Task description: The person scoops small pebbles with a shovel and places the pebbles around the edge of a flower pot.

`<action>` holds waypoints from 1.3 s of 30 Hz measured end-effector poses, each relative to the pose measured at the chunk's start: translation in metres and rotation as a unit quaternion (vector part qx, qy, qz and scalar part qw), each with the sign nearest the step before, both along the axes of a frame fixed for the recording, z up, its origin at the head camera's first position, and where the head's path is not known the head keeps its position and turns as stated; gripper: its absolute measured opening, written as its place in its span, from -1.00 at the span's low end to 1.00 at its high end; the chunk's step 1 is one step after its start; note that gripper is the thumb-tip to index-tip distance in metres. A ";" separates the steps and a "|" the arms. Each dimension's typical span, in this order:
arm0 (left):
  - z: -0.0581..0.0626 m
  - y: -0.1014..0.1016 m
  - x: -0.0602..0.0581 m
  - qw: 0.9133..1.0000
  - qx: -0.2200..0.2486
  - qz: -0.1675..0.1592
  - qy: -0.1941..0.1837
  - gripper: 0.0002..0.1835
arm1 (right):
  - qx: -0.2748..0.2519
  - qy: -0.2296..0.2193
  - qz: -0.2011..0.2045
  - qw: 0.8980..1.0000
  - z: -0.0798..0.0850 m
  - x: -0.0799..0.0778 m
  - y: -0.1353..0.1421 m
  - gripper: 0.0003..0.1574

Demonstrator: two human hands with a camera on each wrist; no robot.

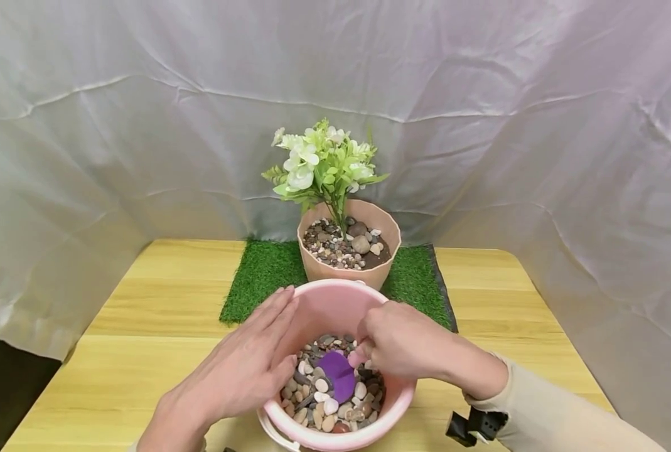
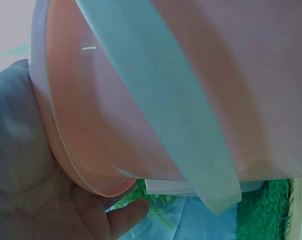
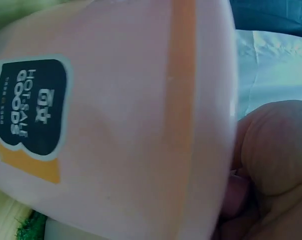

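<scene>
White "HOT-SALE GOODS" (image 3: 20,102) on the dark label (image 3: 33,107) of the pink bucket (image 3: 125,125), smaller print (image 3: 7,100) illegible

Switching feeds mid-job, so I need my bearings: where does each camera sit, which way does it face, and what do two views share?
Head: on the head, looking forward and down into the pink bucket; left hand, right hand and right sleeve show.
Left wrist: on that wrist, facing the bucket's outside and handle; the left hand shows in part.
Right wrist: on that wrist, facing the bucket's label; the right hand shows in part.
Shared: both wrist views show the bucket's outside and green turf mat.
</scene>
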State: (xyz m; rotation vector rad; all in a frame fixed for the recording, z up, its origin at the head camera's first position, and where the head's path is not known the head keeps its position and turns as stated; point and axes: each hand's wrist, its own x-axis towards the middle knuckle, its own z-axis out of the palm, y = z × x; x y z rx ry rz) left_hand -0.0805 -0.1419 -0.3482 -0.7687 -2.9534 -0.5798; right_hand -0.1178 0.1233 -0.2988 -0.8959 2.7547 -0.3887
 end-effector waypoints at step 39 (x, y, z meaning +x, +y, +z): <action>-0.001 -0.001 -0.001 1.000 0.003 -0.008 -0.005 -0.10 | -0.140 -0.176 -0.076 0.971 0.005 -0.007 0.014 -0.79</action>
